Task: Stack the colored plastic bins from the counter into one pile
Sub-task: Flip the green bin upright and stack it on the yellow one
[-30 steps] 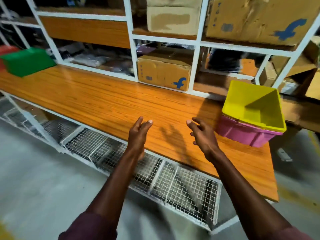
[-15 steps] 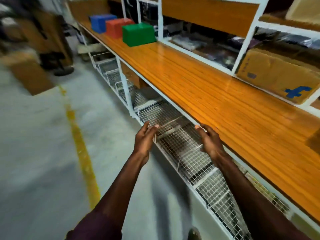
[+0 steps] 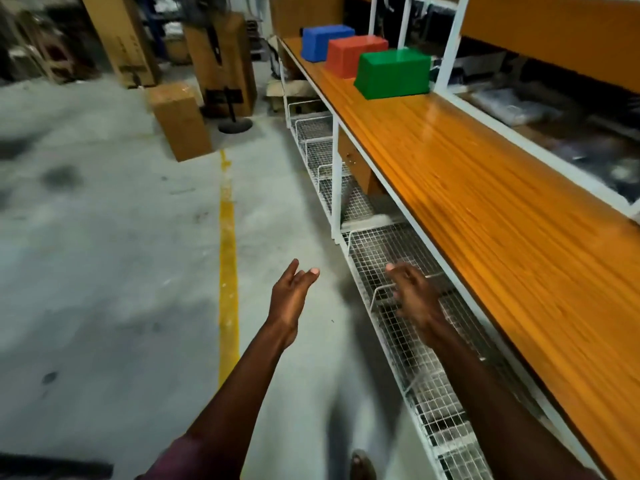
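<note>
Three upturned plastic bins stand in a row at the far end of the long orange wooden counter (image 3: pixel 485 188): a green bin (image 3: pixel 394 74) nearest, a red bin (image 3: pixel 349 57) behind it, a blue bin (image 3: pixel 323 41) farthest. My left hand (image 3: pixel 289 296) hangs over the concrete floor, fingers apart, holding nothing. My right hand (image 3: pixel 414 296) is over the wire-mesh shelf below the counter, fingers loosely spread and empty. Both hands are well short of the bins. The yellow and pink bins are out of view.
White wire-mesh baskets (image 3: pixel 398 271) run under the counter along its white frame. A yellow floor line (image 3: pixel 228 271) runs down the aisle. Cardboard boxes (image 3: pixel 180 119) and a stand with a round base (image 3: pixel 235 124) sit at the aisle's far end.
The view has swung left from the yellow-on-pink bin pile to look down the aisle. The green, red and blue bins have come into view and look nearer. Both hands stay empty.
</note>
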Action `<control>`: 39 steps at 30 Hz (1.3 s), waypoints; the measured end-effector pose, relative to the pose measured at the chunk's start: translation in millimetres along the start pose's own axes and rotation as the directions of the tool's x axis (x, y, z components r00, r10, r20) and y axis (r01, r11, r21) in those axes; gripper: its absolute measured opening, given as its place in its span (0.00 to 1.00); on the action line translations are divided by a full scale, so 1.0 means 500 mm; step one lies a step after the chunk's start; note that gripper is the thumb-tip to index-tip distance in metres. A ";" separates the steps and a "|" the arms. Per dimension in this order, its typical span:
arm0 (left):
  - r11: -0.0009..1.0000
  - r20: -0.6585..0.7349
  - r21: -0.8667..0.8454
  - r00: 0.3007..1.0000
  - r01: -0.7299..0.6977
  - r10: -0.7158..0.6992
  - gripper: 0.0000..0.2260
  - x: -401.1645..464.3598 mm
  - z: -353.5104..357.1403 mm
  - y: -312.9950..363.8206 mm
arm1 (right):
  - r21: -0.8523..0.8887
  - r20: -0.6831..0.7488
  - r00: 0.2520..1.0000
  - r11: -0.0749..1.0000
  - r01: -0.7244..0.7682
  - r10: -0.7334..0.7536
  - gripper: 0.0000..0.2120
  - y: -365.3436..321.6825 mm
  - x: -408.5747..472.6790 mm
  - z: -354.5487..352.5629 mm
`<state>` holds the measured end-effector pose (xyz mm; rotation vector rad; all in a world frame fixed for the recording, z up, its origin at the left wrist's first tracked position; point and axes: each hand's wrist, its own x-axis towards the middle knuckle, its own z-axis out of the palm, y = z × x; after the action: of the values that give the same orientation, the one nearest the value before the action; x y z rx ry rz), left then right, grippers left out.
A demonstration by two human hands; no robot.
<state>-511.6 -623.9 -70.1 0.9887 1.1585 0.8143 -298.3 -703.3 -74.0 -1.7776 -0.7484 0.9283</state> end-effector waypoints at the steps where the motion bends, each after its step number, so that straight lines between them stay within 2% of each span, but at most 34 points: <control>1: 1.000 -0.016 -0.003 1.000 -0.005 0.005 0.32 0.023 0.000 0.010 | 0.005 0.012 1.000 1.000 0.005 -0.005 0.34 -0.013 0.029 0.008; 3: 1.000 -0.037 -0.006 0.999 -0.010 0.010 0.32 0.067 0.001 0.030 | -0.004 0.018 1.000 1.000 0.014 -0.014 0.26 -0.038 0.088 0.024; 7: 1.000 -0.060 -0.012 0.998 -0.024 0.023 0.32 0.161 -0.002 0.074 | -0.040 0.034 0.999 0.999 0.008 -0.006 0.21 -0.087 0.193 0.068; 11: 1.000 -0.079 -0.019 0.997 -0.018 0.016 0.32 0.293 -0.022 0.114 | -0.025 0.037 0.999 1.000 0.002 -0.001 0.23 -0.133 0.313 0.126; 15: 0.999 -0.086 -0.032 0.996 -0.021 0.019 0.32 0.448 -0.057 0.149 | -0.035 0.061 0.998 0.999 0.011 -0.009 0.07 -0.170 0.441 0.202; 16: 0.999 -0.085 -0.034 0.996 -0.014 0.011 0.32 0.486 -0.067 0.160 | -0.046 0.055 0.998 0.999 0.010 -0.008 0.07 -0.177 0.474 0.224; 19: 0.999 -0.075 -0.045 0.997 -0.002 -0.002 0.31 0.584 -0.088 0.201 | -0.051 0.046 0.999 0.999 -0.008 0.010 0.15 -0.215 0.558 0.279; 23: 0.999 -0.040 -0.043 0.999 -0.001 -0.001 0.31 0.719 -0.110 0.268 | 0.013 0.040 0.999 1.000 -0.013 0.013 0.05 -0.274 0.667 0.343; 26: 0.999 -0.026 -0.032 1.000 0.005 -0.005 0.31 0.824 -0.116 0.307 | 0.026 0.027 0.999 0.999 -0.019 0.018 0.04 -0.318 0.754 0.381; 28: 1.000 -0.018 -0.026 1.000 0.014 -0.015 0.31 0.892 -0.116 0.324 | 0.034 0.033 0.999 0.998 -0.043 0.042 0.07 -0.337 0.814 0.404; 31: 0.999 -0.017 -0.021 0.999 0.036 -0.037 0.32 1.005 -0.111 0.342 | 0.018 0.040 0.997 0.998 -0.067 0.066 0.22 -0.356 0.926 0.437; 35: 0.999 -0.039 -0.012 0.999 0.037 -0.038 0.32 1.152 -0.091 0.375 | 0.013 0.042 0.997 0.998 -0.066 0.065 0.32 -0.382 1.080 0.470; 39: 0.999 -0.060 0.042 0.998 0.027 -0.024 0.32 1.283 -0.070 0.430 | 0.010 0.037 0.998 0.998 -0.054 0.054 0.32 -0.412 1.229 0.492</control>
<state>-407.4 44.9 -98.4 0.9888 1.2423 0.8059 -202.8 -17.2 -103.0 -1.7830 -0.7207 1.0017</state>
